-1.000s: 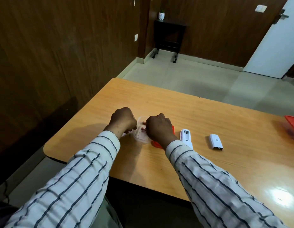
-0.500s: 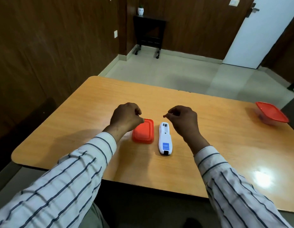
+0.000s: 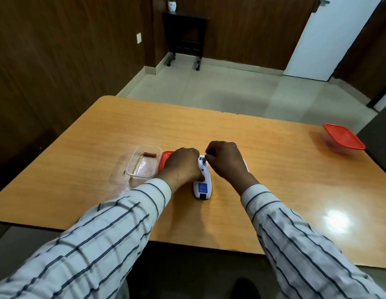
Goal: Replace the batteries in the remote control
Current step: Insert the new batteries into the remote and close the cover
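Note:
The white remote control lies back-up near the table's front middle, its battery bay at the far end. My left hand grips its left side and holds it down. My right hand pinches a reddish battery, its tip at the open bay. One more copper-red battery lies in the clear plastic box to the left. The box's red lid shows partly behind my left hand. A white edge peeks out right of my right hand; I cannot tell if it is the battery cover.
A second clear box with a red lid stands at the table's far right edge. The orange wooden table ends close to my body. A black stand is by the far wall.
Both hands came down onto the remote. The left now grips its side, and the right brought the pinched battery to the bay. The clear box has come into view at the left.

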